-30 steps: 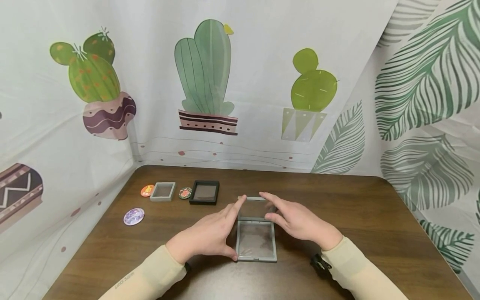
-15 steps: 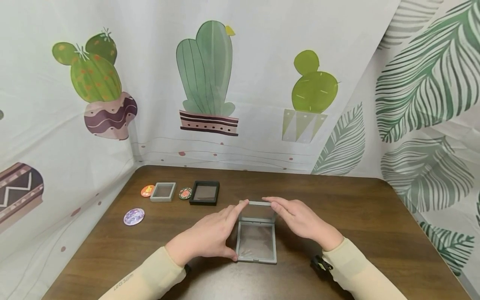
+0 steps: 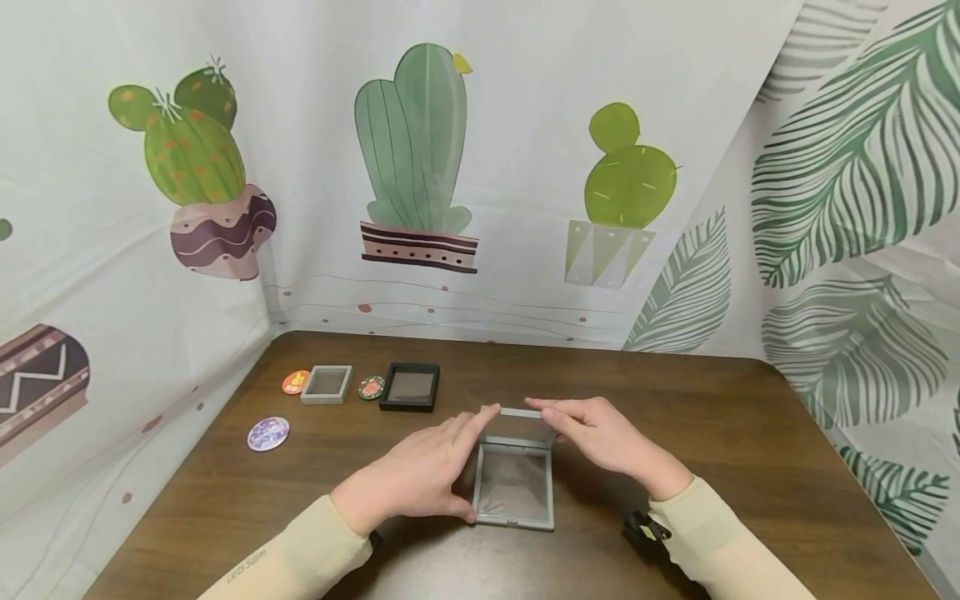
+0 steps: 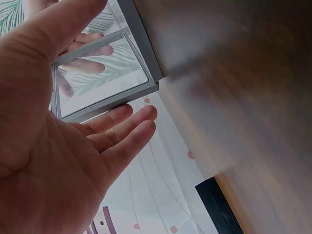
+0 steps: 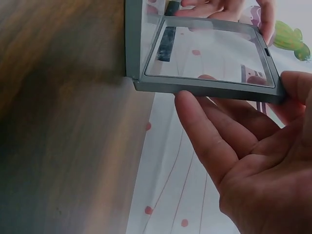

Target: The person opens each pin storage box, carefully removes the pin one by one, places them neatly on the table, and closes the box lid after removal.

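Note:
A grey hinged display frame (image 3: 514,487) with clear film stands unfolded on the table, its base flat and its lid (image 4: 109,100) raised at the far side. My left hand (image 3: 420,467) lies along the left side, thumb at the base's near left corner and index fingertip at the lid's upper left. The other left fingers extend fairly straight behind the lid in the left wrist view. At the lid's upper right corner, my right hand (image 3: 603,442) pinches the rim between thumb and fingers. The right wrist view shows its fingers (image 5: 207,139) stretched along the lid's back.
Back left on the brown table (image 3: 697,417) lie a small grey frame (image 3: 326,399) and a black frame (image 3: 408,407). Near them are an orange disc (image 3: 295,382), a green-and-red disc (image 3: 371,387) and a purple-white disc (image 3: 267,434). A printed cloth (image 3: 517,167) hangs behind.
The lid's top edge has tipped a little lower in view. My right thumb has moved from the lid's lower side to its upper corner; the left hand stays at the frame's left side.

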{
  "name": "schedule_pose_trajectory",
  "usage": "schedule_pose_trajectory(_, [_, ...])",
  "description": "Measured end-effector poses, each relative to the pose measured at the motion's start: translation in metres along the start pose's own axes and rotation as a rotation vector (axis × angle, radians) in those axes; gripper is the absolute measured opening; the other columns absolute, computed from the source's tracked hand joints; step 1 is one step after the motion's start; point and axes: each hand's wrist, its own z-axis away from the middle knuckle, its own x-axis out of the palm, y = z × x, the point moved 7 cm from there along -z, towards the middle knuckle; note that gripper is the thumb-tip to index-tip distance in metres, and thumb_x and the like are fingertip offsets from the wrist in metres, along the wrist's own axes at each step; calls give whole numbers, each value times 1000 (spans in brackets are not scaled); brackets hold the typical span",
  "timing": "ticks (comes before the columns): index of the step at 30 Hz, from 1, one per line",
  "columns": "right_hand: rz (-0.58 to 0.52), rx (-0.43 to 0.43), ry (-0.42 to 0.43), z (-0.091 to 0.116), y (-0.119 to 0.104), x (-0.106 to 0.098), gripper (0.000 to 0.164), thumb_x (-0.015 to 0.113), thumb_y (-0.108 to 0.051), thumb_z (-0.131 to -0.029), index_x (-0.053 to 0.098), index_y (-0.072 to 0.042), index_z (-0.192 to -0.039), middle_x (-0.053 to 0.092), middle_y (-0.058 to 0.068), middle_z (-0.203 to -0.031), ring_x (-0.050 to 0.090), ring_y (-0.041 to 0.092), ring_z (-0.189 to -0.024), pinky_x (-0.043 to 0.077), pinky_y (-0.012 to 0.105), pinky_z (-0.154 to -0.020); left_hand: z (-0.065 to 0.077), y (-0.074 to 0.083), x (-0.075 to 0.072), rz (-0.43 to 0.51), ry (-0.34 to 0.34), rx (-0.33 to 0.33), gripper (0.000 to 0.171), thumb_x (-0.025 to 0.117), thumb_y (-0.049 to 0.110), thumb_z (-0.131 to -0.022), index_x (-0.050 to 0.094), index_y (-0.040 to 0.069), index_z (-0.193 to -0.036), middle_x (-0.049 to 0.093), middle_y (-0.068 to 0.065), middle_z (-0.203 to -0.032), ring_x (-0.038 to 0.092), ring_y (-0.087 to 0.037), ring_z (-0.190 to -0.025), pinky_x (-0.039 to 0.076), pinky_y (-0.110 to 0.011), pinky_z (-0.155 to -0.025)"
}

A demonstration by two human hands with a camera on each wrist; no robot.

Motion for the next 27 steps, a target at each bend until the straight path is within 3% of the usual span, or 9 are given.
schedule_pose_trajectory(5, [-30, 42, -35, 1, 0, 0, 32, 50, -44, -102, 63, -34, -130, 63, -8, -126, 64, 23, -104, 55, 37, -78, -1, 1, 1, -5, 9, 19, 141, 80, 69, -62, -13, 21, -157, 45, -18, -141, 44, -32, -130, 43, -42, -100])
schedule_pose_trajectory(9, [33, 69, -84, 2, 0, 2, 38, 51, -50, -100, 63, -30, -130, 62, -16, -125, 61, 10, -109, 49, 35, -89, -2, 3, -1, -15, 44, 49, 144, 83, 67, -59, -10, 18, -158, 50, -6, -127, 53, -20, -112, 47, -37, -93])
schedule_pose_trajectory(13, [92, 69, -123, 3, 1, 5, 46, 51, -54, -99, 62, -25, -133, 59, -18, -127, 52, 2, -118, 43, 36, -98, -2, 4, -2, -17, 50, 57, 146, 84, 66, -59, -11, 17, -157, 51, -3, -120, 53, -15, -102, 48, -35, -89])
schedule_pose_trajectory(19, [112, 39, -213, 5, 1, 12, 53, 54, -56, -96, 60, -19, -135, 61, -14, -128, 53, 5, -117, 44, 37, -97, -2, 4, -1, -9, 30, 51, 145, 84, 66, -59, -13, 19, -157, 53, -3, -122, 54, -17, -107, 48, -36, -91])
schedule_pose_trajectory(27, [87, 45, -309, 8, 1, 19, 65, 59, -58, -92, 55, -13, -139, 57, -6, -135, 57, 13, -116, 46, 40, -95, -2, 4, 2, -12, 17, 52, 142, 82, 66, -61, -13, 22, -157, 53, 0, -119, 55, -12, -97, 50, -34, -84])
